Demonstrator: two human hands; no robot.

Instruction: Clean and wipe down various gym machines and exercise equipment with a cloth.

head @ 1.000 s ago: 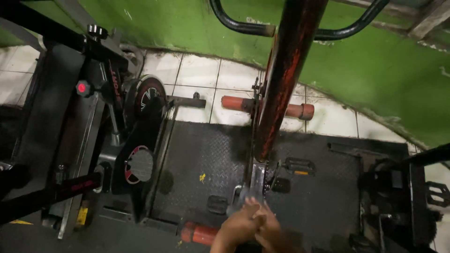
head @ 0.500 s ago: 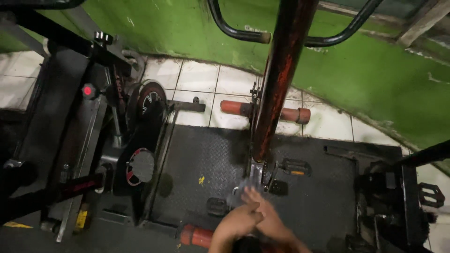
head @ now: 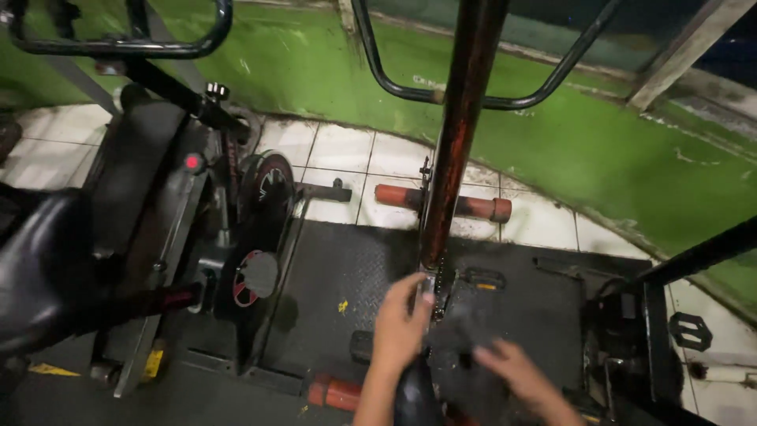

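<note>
Spread flat, my left hand point(head: 400, 323) braces the bike frame point(head: 461, 150); right hand point(head: 512, 367), fingers loose, should press the grey rag point(head: 465, 327) firmly.

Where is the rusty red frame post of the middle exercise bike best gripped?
Judging from above: low on the frame post, just over the chain area beside the left hand. The long round tube leans away, so fingers likely wrap it best from the near side.

Rust-red frame post point(head: 461, 134), green wall point(head: 631, 150), seemingly diamond-patterned black mat point(head: 347, 268)
</note>
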